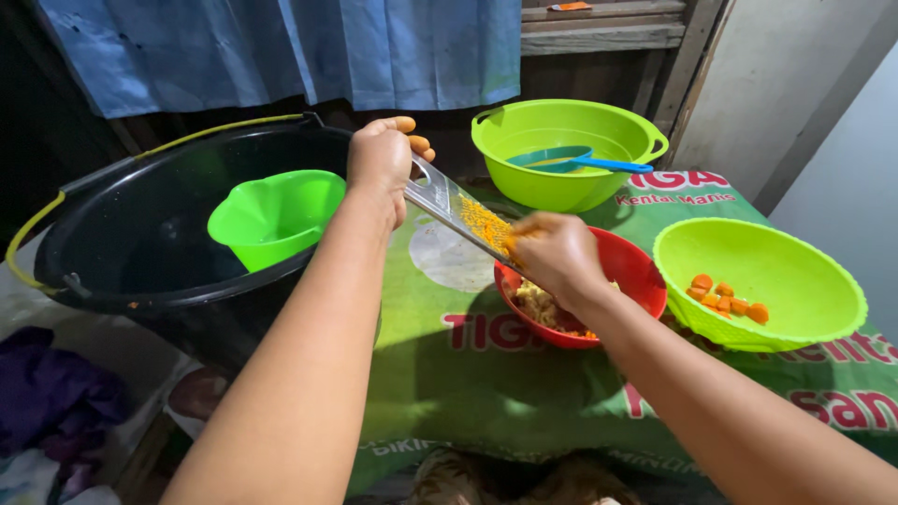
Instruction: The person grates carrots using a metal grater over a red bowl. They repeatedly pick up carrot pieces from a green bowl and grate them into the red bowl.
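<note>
Left hand: the left hand point(379, 164) was closed around the upper end of a flat metal grater point(456, 208), holding it tilted, high end toward the black tub, low end over the red bowl.
Right hand: the right hand point(557, 254) was curled tight on something pressed against the lower part of the grater; the piece itself was hidden by the fingers and by blur, so I cannot tell what it was.
Grater: orange shreds clung to its face just above the right hand.
Red bowl: a round red plastic bowl point(640, 271) stood on the counter directly below the grater's low end, holding a heap of pale and orange gratings.
Shallow green bowl: a wide lime-green plastic bowl point(795, 318) stood just right of the red one, touching or nearly so, with a few orange carrot chunks point(725, 297) at its bottom.
Deep green bowl: a lime-green plastic basin with handles point(561, 182) stood behind the red bowl, holding a teal ladle with a blue handle point(580, 161).
Black tub: a large round black plastic tub with a yellow-green handle point(112, 252) stood at the left edge, with a small bright green plastic scoop-shaped container point(276, 217) inside it.
Counter: the counter point(449, 374) was covered by a printed green plastic sheet.
Behind: a blue cloth point(281, 47) hung on the wall.
</note>
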